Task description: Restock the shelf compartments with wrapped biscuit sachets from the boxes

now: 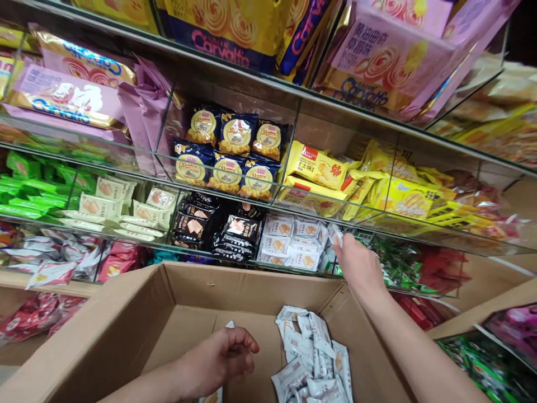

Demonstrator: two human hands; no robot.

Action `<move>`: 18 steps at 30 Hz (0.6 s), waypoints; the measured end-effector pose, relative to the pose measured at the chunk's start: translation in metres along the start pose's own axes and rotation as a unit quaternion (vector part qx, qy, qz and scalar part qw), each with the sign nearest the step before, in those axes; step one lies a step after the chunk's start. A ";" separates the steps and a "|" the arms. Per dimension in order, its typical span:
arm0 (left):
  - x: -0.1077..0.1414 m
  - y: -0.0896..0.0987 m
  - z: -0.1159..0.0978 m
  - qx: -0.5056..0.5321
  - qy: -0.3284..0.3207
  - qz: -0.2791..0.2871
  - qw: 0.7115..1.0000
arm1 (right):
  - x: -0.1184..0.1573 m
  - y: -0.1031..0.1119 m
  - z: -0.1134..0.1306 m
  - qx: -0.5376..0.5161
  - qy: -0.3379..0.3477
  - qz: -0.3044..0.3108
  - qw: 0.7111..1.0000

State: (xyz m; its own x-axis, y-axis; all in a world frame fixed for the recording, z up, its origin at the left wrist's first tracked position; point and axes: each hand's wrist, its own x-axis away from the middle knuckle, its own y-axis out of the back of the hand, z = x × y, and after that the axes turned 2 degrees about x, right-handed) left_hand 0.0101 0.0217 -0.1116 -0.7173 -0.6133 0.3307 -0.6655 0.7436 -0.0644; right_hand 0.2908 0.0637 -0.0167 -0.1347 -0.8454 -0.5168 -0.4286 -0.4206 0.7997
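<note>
My right hand (pixel 361 266) reaches up to the shelf at the right end of the white biscuit packets (pixel 296 240). Its fingers are pinched on one small white biscuit packet (pixel 334 234), which stands upright beside the others. Over the open cardboard box (pixel 188 285), my left hand (pixel 229 358) hangs with its fingers loosely curled and apart, holding nothing. Inside the box, a loose pile of white packets (pixel 312 355) lies on the right. Another white packet (pixel 213 396) is partly hidden beneath my left hand.
Clear dividers split the shelves into compartments. Black packets (pixel 237 232) sit left of the white ones, green packets (pixel 390 254) to the right. Above are blue cookie bags (pixel 226 170) and yellow bags (pixel 316 165) behind a clear front lip (pixel 226 193).
</note>
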 end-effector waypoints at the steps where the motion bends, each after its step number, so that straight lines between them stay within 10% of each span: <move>1: 0.000 0.000 0.000 -0.009 0.002 0.003 1.000 | -0.003 0.000 0.003 0.006 0.004 0.012 1.000; 18: 0.001 0.001 0.009 -0.098 0.051 0.003 0.994 | -0.054 0.005 0.022 -0.031 0.045 0.178 0.983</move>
State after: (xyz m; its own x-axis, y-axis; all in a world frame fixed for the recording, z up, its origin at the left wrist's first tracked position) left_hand 0.0068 0.0193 -0.1199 -0.6897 -0.5866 0.4245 -0.6020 0.7903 0.1141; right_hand 0.2759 0.1147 0.0084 -0.1856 -0.9670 -0.1746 -0.3127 -0.1103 0.9434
